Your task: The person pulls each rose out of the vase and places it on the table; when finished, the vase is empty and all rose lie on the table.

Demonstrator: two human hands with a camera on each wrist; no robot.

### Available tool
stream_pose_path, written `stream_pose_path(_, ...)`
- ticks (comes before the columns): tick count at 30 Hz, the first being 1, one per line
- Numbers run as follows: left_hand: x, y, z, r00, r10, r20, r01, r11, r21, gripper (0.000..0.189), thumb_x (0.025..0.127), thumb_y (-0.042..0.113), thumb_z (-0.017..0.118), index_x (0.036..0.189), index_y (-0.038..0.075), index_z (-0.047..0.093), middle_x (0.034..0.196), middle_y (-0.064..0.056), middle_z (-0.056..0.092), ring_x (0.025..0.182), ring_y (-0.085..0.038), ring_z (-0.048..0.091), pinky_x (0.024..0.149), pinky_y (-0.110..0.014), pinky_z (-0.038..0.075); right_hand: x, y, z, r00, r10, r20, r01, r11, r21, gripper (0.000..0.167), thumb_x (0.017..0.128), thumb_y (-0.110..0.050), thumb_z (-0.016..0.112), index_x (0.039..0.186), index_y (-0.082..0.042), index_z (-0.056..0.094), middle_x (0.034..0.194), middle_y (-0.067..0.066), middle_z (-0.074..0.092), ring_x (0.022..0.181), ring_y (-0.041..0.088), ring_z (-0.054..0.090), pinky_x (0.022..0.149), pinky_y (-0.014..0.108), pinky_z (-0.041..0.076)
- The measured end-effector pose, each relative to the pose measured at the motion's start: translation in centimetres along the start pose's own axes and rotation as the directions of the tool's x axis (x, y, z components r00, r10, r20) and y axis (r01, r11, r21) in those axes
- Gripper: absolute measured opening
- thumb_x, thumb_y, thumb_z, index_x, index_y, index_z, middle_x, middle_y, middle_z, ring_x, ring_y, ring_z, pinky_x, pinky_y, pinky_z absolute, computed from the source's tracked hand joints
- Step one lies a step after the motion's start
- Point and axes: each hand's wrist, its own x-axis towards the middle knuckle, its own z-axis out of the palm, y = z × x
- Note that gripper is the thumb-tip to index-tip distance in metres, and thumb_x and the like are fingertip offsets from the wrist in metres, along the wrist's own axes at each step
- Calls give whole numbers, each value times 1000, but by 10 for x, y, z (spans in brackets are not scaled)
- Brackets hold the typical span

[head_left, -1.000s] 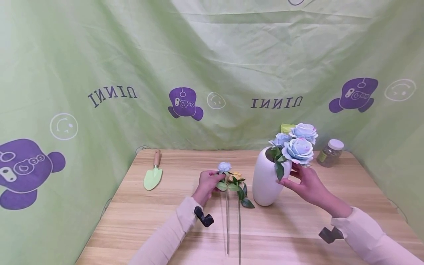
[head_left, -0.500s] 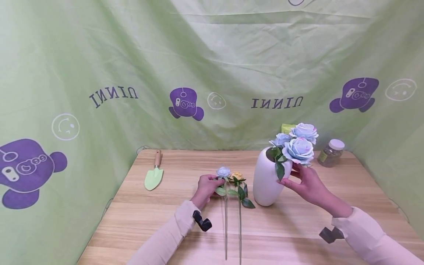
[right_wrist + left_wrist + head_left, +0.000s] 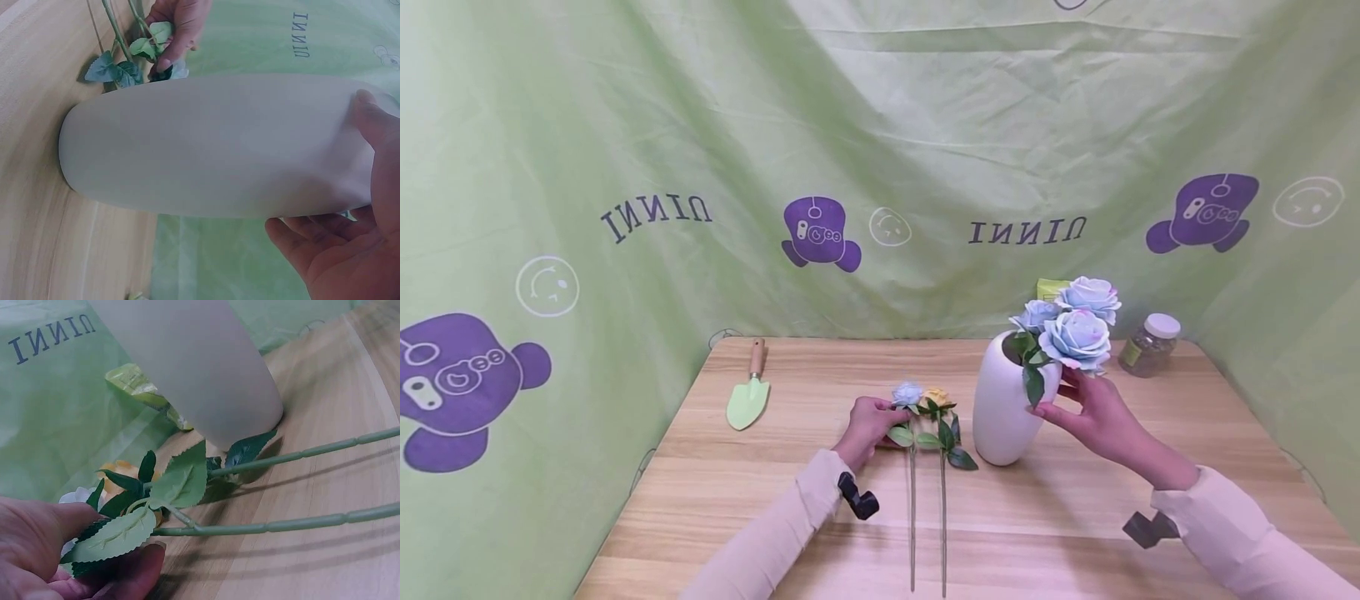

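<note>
Gently lift the small blue rose (image 3: 907,394) the left hand (image 3: 867,427) apparently pinches, while the right hand (image 3: 1103,419) grips the vase (image 3: 1003,408).

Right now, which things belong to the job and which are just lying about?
Likely in use:
white vase, held by the right hand
three blue roses in it
single blue rose, pinched by the left hand
yellow rose beside it

Apparently lying about:
green garden trowel
lidded jar
green packet

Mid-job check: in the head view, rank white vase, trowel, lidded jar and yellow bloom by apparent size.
1. White vase
2. Trowel and lidded jar: too close to rank; trowel looks longer, jar wider
3. Yellow bloom
</note>
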Motion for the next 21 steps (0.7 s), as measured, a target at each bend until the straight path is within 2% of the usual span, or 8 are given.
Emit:
stream_pose_path(2,1,1,-1,1000,-4,10,4,1000,9,16,80,5,79,87,-4,69,72,-6,70,50,-11,67,53,-32,63,0,0,0,1000,0,-2,0,1000,-1,88,80,-2,82,151,3,30,142,26,52,114,43,61,90,53,57)
stream_pose_path(6,2,1,-4,999,-6,45,5,999,38,14,80,6,79,79,-1,67,65,-2,67,49,-10,66,52,-30,63,1,0,0,1000,2,-4,-2,1000,-5,86,80,-3,82,150,4,32,140,26,53,113,43,61,89,52,58)
stream_pose_path(9,2,1,-8,998,-13,67,6,994,107,15,80,9,80,75,3,67,61,0,67,46,-9,63,45,-26,59,1,0,0,1000,2,-4,-2,1000,-1,85,80,-3,82,150,3,33,140,25,54,113,40,62,91,30,61)
stream_pose_path(12,2,3,-11,997,-16,73,1,978,209,18,80,14,82,73,5,69,60,-1,67,41,-9,59,38,-23,53,1,1,0,1000,-1,-4,1,1000,-1,86,80,-3,82,150,3,32,141,25,53,114,37,62,92,10,54)
stream_pose_path(13,2,4,-12,997,-15,72,-3,970,245,19,80,16,83,72,5,69,59,-1,67,39,-9,56,36,-22,51,1,1,0,1000,-3,-3,3,1000,-1,86,80,-3,82,150,3,32,141,26,53,115,36,62,92,10,54)
stream_pose_path(17,2,8,-15,996,-15,88,-20,924,383,24,80,21,83,69,7,68,54,1,63,35,-8,50,32,-19,45,0,1,-1,1000,-7,-2,6,1000,-4,87,80,-3,82,151,3,31,142,26,52,116,30,62,92,33,60)
stream_pose_path(19,3,10,-16,995,-18,102,-28,901,433,28,81,24,83,66,10,65,51,2,61,34,-8,50,31,-18,43,0,0,-1,1000,-3,-2,3,1000,0,87,80,-3,82,151,2,31,142,25,52,117,24,63,92,34,60)
stream_pose_path(21,4,12,-17,993,-30,116,-28,882,470,33,81,27,83,61,13,60,47,2,58,34,-8,50,31,-18,40,0,0,-1,1000,2,-2,-2,1000,4,87,80,-3,82,151,2,32,142,25,53,117,19,62,92,26,60)
